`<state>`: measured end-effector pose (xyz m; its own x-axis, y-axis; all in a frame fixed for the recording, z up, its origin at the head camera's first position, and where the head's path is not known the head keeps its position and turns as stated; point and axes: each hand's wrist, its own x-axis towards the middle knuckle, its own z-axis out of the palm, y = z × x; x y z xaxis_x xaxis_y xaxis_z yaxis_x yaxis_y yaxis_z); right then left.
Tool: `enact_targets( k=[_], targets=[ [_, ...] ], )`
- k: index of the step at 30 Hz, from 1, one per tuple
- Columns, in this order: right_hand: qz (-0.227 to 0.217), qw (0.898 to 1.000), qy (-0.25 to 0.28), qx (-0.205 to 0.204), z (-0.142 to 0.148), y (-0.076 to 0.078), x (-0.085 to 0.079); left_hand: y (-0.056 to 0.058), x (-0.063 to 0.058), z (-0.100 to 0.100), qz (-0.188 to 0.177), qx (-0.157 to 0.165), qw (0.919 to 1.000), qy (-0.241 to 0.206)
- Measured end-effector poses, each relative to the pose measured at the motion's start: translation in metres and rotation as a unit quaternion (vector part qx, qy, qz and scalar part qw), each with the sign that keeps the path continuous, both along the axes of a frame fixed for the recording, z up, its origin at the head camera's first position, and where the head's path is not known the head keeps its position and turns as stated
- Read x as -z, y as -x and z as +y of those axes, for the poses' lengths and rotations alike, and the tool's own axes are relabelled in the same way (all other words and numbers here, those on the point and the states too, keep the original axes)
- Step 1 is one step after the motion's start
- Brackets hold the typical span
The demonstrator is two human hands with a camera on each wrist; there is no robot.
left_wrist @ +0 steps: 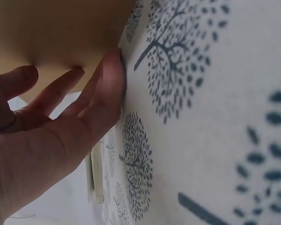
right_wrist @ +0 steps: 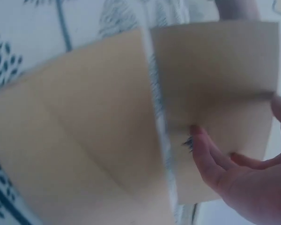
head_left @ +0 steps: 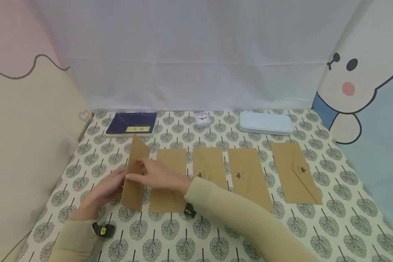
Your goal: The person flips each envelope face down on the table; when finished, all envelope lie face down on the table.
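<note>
The leftmost brown kraft envelope (head_left: 139,147) stands tilted up on its long edge. My left hand (head_left: 107,187) is at its left side, and in the left wrist view fingertips (left_wrist: 74,75) touch its outer face close over the cloth. From the other side my right hand (head_left: 158,175) holds the envelope, thumb at its raised edge and fingers on the face with the small dark print. A second envelope (head_left: 168,163) lies flat just right of it, under the right wrist. The right forearm partly covers a third envelope (head_left: 209,160).
Two more envelopes (head_left: 249,173) lie flat farther right, the last envelope (head_left: 289,163) slightly turned. Along the back stand a dark blue box (head_left: 131,122) with a yellow label, a small square clock (head_left: 202,119) and a pale blue case (head_left: 265,123). Tree-patterned cloth (head_left: 186,243) covers the table.
</note>
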<state>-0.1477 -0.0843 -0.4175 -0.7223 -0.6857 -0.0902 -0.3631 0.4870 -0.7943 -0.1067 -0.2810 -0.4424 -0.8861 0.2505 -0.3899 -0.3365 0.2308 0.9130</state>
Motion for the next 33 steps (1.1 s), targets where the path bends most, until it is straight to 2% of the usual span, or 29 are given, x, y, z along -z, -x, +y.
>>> enact_targets(
  k=[4,9,16,20,22,25,29,33],
  targets=[
    [-0.005,1.0,0.013,0.008,0.002,-0.007,-0.006,-0.002,-0.001,0.006,0.016,0.005,0.9995,0.027],
    [-0.051,0.997,0.056,0.035,0.005,-0.013,-0.011,-0.003,-0.006,0.009,0.017,0.006,0.9992,0.034],
    [-0.094,0.987,0.115,0.066,0.008,-0.013,-0.014,0.0,-0.007,0.012,0.013,-0.008,0.9978,0.064],
    [-0.094,0.978,0.168,0.076,0.011,-0.012,-0.014,0.002,-0.011,0.012,0.032,-0.017,0.9948,0.096],
    [-0.092,0.975,0.188,0.077,0.013,-0.01,-0.014,0.003,-0.014,0.01,0.047,-0.016,0.9908,0.126],
    [-0.084,0.975,0.187,0.085,0.016,-0.009,-0.013,0.004,-0.017,0.005,0.065,-0.016,0.9815,0.179],
    [-0.065,0.982,0.15,0.097,0.017,-0.007,-0.01,0.004,-0.018,-0.001,0.087,-0.024,0.9666,0.24],
    [-0.045,0.988,0.107,0.106,0.016,-0.005,-0.005,0.0,-0.014,-0.005,0.124,-0.024,0.9458,0.299]
  ],
)
